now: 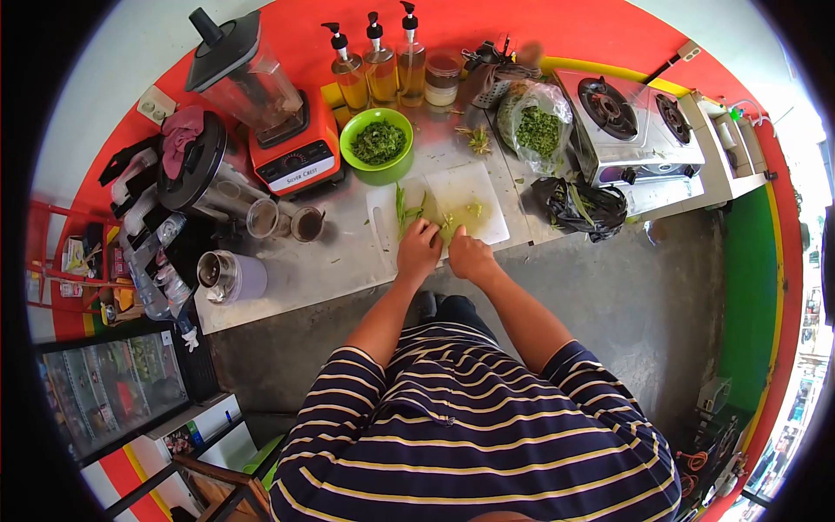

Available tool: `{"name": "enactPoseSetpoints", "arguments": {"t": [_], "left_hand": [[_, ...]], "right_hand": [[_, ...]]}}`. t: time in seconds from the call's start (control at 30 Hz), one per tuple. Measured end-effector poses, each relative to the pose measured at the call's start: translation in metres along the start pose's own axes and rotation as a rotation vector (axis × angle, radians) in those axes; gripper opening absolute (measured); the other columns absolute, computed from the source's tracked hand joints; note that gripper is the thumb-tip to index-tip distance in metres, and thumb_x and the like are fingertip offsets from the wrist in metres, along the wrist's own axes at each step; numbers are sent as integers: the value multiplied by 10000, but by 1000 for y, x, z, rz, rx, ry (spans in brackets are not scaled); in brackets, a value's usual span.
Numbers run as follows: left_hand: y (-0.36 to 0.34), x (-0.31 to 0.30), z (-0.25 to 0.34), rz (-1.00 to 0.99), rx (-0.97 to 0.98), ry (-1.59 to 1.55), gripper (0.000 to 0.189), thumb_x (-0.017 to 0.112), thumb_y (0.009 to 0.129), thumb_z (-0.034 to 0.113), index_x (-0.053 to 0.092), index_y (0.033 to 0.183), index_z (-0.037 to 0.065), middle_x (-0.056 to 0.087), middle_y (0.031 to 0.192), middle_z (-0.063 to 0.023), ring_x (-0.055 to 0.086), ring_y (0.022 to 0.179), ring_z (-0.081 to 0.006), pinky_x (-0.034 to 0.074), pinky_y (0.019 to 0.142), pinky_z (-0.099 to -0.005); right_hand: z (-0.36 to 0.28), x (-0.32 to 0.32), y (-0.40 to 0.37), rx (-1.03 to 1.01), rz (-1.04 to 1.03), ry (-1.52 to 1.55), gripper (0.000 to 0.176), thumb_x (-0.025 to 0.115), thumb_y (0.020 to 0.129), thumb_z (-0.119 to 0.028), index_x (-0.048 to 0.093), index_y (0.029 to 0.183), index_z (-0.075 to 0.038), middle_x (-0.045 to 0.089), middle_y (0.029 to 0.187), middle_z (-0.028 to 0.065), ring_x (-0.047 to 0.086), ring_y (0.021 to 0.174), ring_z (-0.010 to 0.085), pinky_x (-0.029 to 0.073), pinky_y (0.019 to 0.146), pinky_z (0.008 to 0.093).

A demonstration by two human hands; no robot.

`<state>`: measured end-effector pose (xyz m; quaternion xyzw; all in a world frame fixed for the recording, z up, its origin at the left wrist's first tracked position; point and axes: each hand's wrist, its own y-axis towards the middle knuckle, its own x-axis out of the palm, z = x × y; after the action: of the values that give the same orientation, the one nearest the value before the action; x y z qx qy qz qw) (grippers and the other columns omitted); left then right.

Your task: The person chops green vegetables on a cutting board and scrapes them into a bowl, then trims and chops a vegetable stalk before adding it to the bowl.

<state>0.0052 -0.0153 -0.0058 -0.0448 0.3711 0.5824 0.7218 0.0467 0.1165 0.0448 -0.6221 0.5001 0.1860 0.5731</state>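
Note:
A white cutting board lies on the metal counter in front of me. My left hand is closed on its near part, fingers curled down on long green stalks that stick out to the left. Beside it, my right hand is clenched around what seems to be a knife handle; the blade is hardly distinguishable against the board. Pale green cut pieces are scattered just beyond the hands, with a few more to the right. Farther back stands a green bowl of chopped leafy greens.
An orange blender, pump bottles and a jar line the back. To the right are a plastic bag of chopped greens, a black plastic bag and a gas stove. Cups and a metal-topped container stand left.

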Motion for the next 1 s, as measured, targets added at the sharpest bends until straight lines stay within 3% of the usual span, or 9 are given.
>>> {"name": "enactPoseSetpoints", "arguments": {"t": [0.2, 0.6, 0.77, 0.87, 1.0], "left_hand": [[-3, 3, -10, -20, 49, -19, 140, 645, 798, 62, 692, 927, 32, 598, 933, -111, 608, 918, -322, 509, 782, -424], [-5, -10, -15, -99, 70, -138, 286, 597, 766, -4, 703, 1031, -16, 589, 983, -152, 599, 977, -346, 503, 852, -415], [-2, -17, -16, -238, 25, -173, 269, 622, 825, 31, 705, 1079, 0, 591, 979, -147, 605, 967, -335, 509, 849, -409], [2, -26, -15, -307, 115, -91, 257, 637, 851, 54, 709, 1096, 20, 587, 963, -139, 606, 948, -329, 515, 832, -412], [-2, -22, -22, -252, 193, -13, 272, 639, 853, 60, 706, 1116, 36, 581, 949, -130, 603, 942, -325, 518, 817, -422]], "right_hand": [[0, 10, -17, 38, 21, 31, 310, 544, 974, -217, 436, 1137, 24, 692, 1061, 295, 674, 1054, 442, 533, 912, 485], [2, 8, -17, 32, 19, 59, 357, 524, 1004, -299, 447, 1148, 19, 685, 1108, 287, 663, 1079, 446, 507, 936, 521], [3, -10, -1, -5, 17, -47, 380, 512, 1014, -309, 425, 1175, 24, 685, 1112, 287, 659, 1082, 451, 509, 933, 523], [4, -1, -12, 3, 23, -9, 370, 510, 1014, -299, 429, 1175, 24, 687, 1098, 288, 665, 1070, 446, 515, 924, 521], [4, 23, -14, 10, 82, 69, 356, 511, 1012, -293, 451, 1158, 26, 685, 1095, 294, 670, 1053, 451, 518, 916, 520]]}}
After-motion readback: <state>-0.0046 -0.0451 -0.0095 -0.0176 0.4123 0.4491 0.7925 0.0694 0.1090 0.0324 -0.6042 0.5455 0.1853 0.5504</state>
